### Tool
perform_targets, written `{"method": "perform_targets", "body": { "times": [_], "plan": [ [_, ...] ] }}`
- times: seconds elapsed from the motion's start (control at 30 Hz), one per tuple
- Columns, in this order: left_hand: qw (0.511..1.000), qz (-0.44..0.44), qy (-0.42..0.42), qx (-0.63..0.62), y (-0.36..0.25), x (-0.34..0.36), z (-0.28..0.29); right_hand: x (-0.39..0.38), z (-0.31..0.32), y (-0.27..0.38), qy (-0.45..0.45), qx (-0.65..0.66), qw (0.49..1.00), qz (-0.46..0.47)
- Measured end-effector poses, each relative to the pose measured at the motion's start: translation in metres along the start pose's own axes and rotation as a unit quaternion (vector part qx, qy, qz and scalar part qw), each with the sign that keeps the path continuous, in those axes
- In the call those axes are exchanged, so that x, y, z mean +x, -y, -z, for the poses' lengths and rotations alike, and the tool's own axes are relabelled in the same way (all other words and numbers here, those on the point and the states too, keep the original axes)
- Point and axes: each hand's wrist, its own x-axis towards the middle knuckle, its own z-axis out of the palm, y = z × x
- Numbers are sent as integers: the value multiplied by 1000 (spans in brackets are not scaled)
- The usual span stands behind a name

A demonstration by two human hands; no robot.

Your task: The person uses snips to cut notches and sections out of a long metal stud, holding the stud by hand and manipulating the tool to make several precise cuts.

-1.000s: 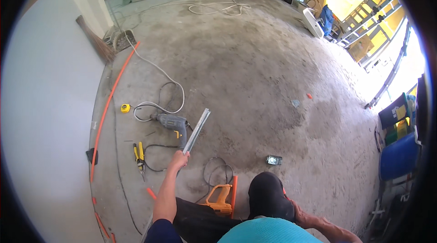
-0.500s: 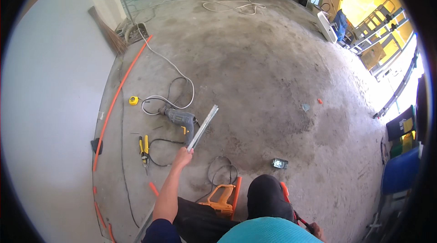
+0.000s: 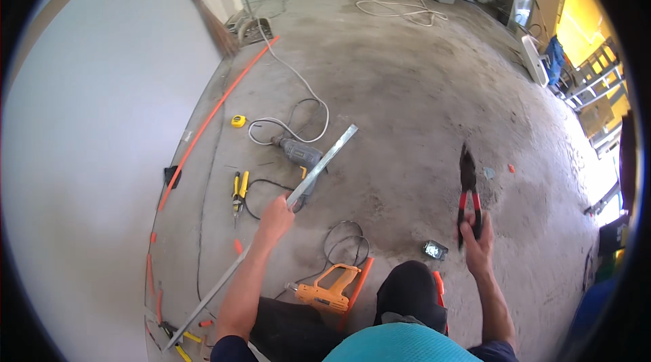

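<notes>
My left hand point(image 3: 274, 218) is closed around a long, thin metal strip point(image 3: 321, 165). The strip slants from beside my left leg up across the grip of a grey corded drill point(image 3: 298, 154) lying on the floor. On the right, my right hand point(image 3: 477, 243) grips snips point(image 3: 468, 182) with red-and-black handles. Their dark jaws point away from me, apart from the strip, and the handles are slightly spread. An orange heat gun point(image 3: 328, 290) lies between my hands in front of my legs. Yellow-handled pliers point(image 3: 239, 194) rest left of the drill.
A long orange tube point(image 3: 218, 107) lies along the white wall point(image 3: 102, 131). Beyond the pliers is a yellow tape measure point(image 3: 238, 121). A small dark box-shaped object point(image 3: 435, 250) sits near my right knee. Looped white cable point(image 3: 400, 9) crosses the far floor; a ladder point(image 3: 597, 81) stands far right.
My right hand has come up from beside my right leg, bringing the snips out in front. The view has shifted left, and more of the strip's lower end shows.
</notes>
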Motion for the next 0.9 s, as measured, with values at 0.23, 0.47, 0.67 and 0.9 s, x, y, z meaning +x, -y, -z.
{"method": "perform_targets", "body": {
  "times": [0.23, 0.47, 0.67, 0.9],
  "plan": [
    [996, 55, -77, 4, -58, -50, 84, 85, -115, 29, 333, 328, 880, -80],
    [981, 19, -192, -9, -91, -94, 109, 101, -222, 31, 171, 292, 941, -25],
    [969, -2, -239, 57, -93, -112, 106, 103, -250, 46, 160, 343, 912, -159],
    [954, -52, -273, 115, -98, -123, 95, 100, -266, 43, 156, 458, 858, -171]
  ]
}}
